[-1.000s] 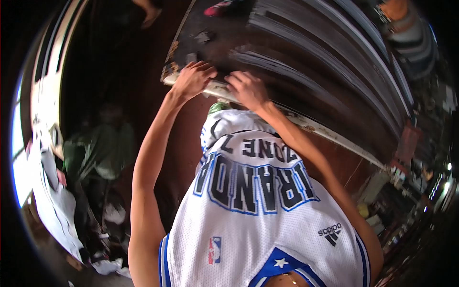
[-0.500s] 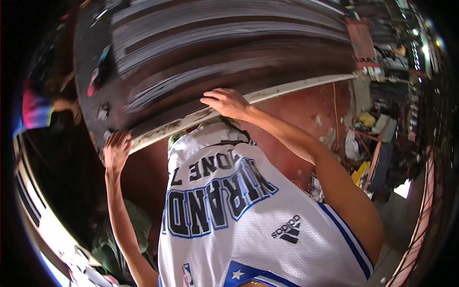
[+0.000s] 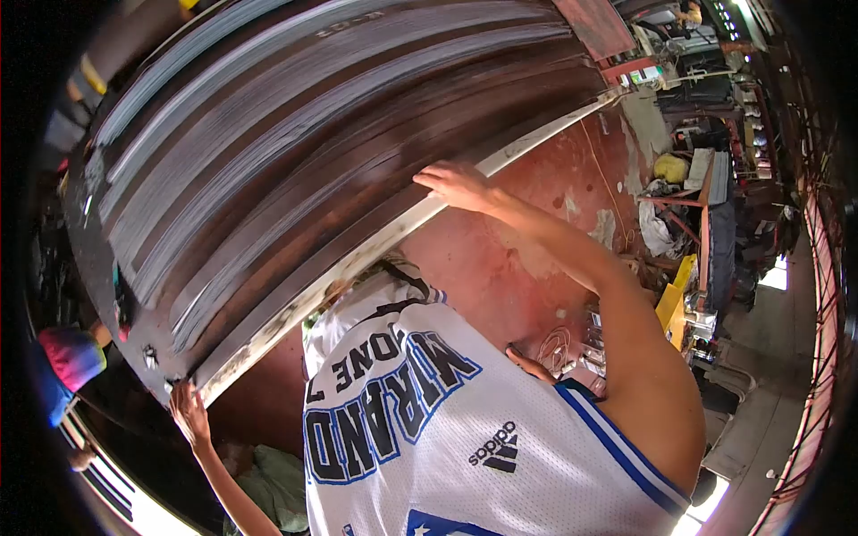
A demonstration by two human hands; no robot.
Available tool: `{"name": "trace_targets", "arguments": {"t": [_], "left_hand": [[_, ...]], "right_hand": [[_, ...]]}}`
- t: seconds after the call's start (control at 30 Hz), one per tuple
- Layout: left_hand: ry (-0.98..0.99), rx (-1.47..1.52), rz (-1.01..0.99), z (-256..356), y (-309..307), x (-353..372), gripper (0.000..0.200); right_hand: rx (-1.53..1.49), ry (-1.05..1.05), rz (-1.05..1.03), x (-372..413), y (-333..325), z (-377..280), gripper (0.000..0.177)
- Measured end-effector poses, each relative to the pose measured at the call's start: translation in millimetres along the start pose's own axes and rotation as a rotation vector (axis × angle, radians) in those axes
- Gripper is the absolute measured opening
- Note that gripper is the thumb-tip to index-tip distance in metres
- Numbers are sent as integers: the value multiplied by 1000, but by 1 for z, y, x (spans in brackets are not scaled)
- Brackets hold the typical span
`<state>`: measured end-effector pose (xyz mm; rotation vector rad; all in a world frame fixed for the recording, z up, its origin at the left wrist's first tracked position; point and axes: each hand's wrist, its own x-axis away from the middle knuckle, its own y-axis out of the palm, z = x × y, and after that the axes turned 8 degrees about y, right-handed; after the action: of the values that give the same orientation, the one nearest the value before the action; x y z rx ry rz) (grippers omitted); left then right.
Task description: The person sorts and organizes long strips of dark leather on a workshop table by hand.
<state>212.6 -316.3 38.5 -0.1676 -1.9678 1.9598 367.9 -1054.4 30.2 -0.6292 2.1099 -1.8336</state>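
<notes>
My right hand (image 3: 458,186) rests on the pale front edge (image 3: 357,255) of a large dark brown tabletop (image 3: 393,210), fingers stretched out over it toward the left. At the near left corner of the same top, my left hand (image 3: 189,415) touches the edge with its fingers extended. Neither hand has an object in it. Long grey streaked bands (image 3: 268,170) run in rows across the surface beyond both hands. Close to my left fingers lies a small dark and whitish item (image 3: 150,357).
A person in a multicoloured garment (image 3: 73,357) is at the far left. To the right stands a wooden stand (image 3: 706,214) with a yellow bundle (image 3: 670,168). A yellow piece (image 3: 675,299) and metal items are below it. Green cloth (image 3: 277,487) lies at lower left.
My view has turned, so the tabletop now slants more steeply. My left hand appears lower and my right hand farther right; both are still at the edge.
</notes>
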Motion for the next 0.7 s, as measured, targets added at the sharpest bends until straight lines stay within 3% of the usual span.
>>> {"name": "trace_targets", "arguments": {"t": [0.07, 0.1, 0.17, 0.23, 0.3, 0.47, 0.53, 0.57, 0.63, 0.7], "left_hand": [[-71, -122, -48, -22, 2, 23, 35], [-59, -142, 22, -43, 10, 35, 30], [-138, -126, -77, -50, -11, 41, 25], [-104, -127, 30, -63, -18, 52, 21], [-257, -81, -87, -77, -19, 63, 22], [-261, -166, -170, -127, -15, 108, 29], [-295, -184, -174, -126, -24, 113, 33], [-385, -186, -268, -123, -31, 113, 35], [-512, -181, -360, -104, -52, 102, 36], [-459, -194, -335, -112, -61, 108, 33]], "right_hand": [[18, 44, -7, 9, -2, 19, 43], [39, 68, -15, 14, -7, 27, 43], [85, 180, -97, 20, -26, 42, 43], [11, 234, -131, 30, -33, 76, 43], [85, 319, -153, 39, -41, 96, 46], [201, 465, -190, 72, -51, 161, 49], [243, 533, -240, 79, -58, 181, 49], [244, 530, -242, 84, -62, 185, 49], [275, 584, -141, 91, -68, 188, 45], [314, 633, -185, 91, -80, 190, 45]]}}
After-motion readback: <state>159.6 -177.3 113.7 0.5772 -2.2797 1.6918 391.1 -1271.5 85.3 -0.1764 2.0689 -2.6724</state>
